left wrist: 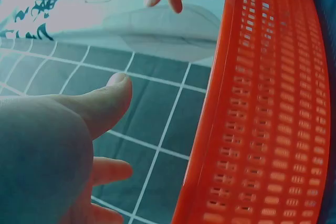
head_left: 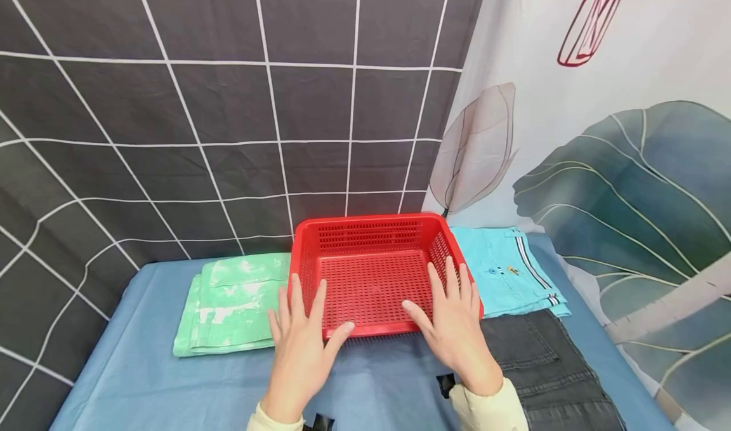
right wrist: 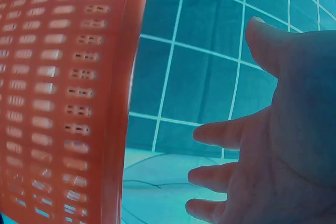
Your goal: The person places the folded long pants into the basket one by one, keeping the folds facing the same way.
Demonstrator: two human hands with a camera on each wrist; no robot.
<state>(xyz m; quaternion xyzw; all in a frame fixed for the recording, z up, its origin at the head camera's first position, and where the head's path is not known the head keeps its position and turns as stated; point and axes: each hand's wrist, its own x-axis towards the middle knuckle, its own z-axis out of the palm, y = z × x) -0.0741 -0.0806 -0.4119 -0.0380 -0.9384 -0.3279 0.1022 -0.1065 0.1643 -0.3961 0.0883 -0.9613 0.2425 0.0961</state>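
Note:
A red plastic basket [head_left: 371, 278] with perforated walls stands on the blue-covered surface, and nothing lies inside it. Over its near left corner is my left hand [head_left: 305, 348], fingers spread and straight. My right hand [head_left: 457, 329] is held the same way over the near right corner. Both wrist views show a gap between each hand and the basket's outer wall [left wrist: 262, 108], so neither grips it. In the right wrist view the thumb and fingers [right wrist: 220, 132] stand apart from the wall [right wrist: 63, 87].
A folded green and white cloth [head_left: 240, 304] lies left of the basket. To the right are folded turquoise shorts [head_left: 508, 272], with dark grey folded jeans [head_left: 548, 367] nearer me. A dark grid-patterned curtain [head_left: 228, 113] and a white leaf-print curtain [head_left: 537, 69] hang behind the blue surface [head_left: 143, 380].

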